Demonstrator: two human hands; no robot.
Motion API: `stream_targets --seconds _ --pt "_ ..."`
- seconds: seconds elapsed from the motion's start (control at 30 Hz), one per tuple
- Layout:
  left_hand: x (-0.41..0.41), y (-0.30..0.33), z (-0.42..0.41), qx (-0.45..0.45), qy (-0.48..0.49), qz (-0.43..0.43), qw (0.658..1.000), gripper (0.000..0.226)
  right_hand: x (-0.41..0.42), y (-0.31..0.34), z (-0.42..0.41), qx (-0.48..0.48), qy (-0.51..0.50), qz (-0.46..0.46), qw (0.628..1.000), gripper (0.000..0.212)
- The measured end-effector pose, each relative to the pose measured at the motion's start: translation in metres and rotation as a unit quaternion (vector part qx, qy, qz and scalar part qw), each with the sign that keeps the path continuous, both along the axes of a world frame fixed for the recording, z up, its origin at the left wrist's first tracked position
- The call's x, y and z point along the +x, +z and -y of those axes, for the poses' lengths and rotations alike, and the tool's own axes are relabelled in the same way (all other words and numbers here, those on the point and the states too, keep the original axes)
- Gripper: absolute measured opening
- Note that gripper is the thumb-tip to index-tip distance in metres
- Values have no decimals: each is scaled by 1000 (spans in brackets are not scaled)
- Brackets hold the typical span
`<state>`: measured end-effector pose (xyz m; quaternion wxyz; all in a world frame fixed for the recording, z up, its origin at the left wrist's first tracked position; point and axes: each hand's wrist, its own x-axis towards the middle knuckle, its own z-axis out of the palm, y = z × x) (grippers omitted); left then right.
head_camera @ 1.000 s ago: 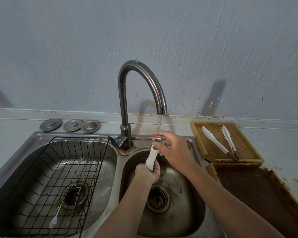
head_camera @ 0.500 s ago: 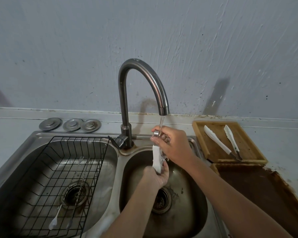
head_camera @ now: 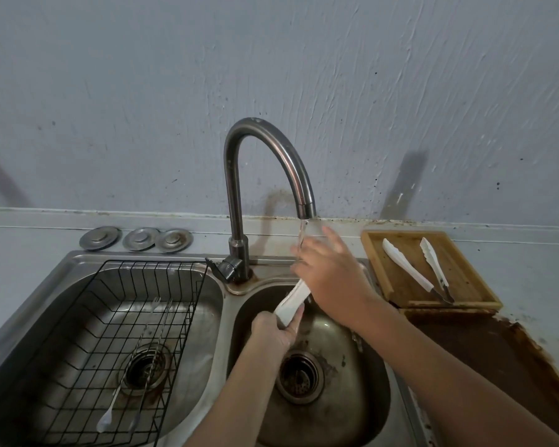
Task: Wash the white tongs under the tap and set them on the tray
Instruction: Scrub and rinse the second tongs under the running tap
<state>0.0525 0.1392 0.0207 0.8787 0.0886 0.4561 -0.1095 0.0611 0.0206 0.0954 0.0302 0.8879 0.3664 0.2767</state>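
Down at the lower end of the white tongs (head_camera: 291, 303), the fingers (head_camera: 296, 321) of the left hand (head_camera: 271, 333) are curled tight around the blades, thumb lying along them. Higher up, the right hand (head_camera: 331, 275) covers the other end; its fingers (head_camera: 331, 235) are loosely spread and extended, and whether they actually clamp the tongs underneath cannot be told. Water (head_camera: 302, 235) runs from the tap (head_camera: 265, 175) onto the back of those right fingers. The tongs slant from lower left to upper right above the right basin (head_camera: 352, 382) of the steel sink, over its drain (head_camera: 299, 377).

Left of that, the other basin holds a black wire rack (head_camera: 110, 333) with a few long thin utensils (head_camera: 136, 375) lying in it. Three round metal stoppers (head_camera: 136, 238) sit on the surface (head_camera: 29, 240) behind it. To the right, a wooden tray (head_camera: 430, 269) carries a second pair of white tongs (head_camera: 417, 269), splayed open. A dark stained board (head_camera: 497, 366) lies just in front of the tray.
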Motion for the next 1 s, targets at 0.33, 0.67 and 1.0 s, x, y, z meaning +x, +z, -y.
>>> stream_targets --seconds 0.33,0.67,1.0 --pt "10 18 -42 322 -201 58 923 32 -4 -47 -25 18 -136 -363 922 52" --pt "28 -13 -97 804 -234 139 529 45 -22 -68 -13 550 -122 -727 393 58" --pt "49 -9 -87 863 -280 20 421 22 -24 -68 5 558 -132 -707 414 58"
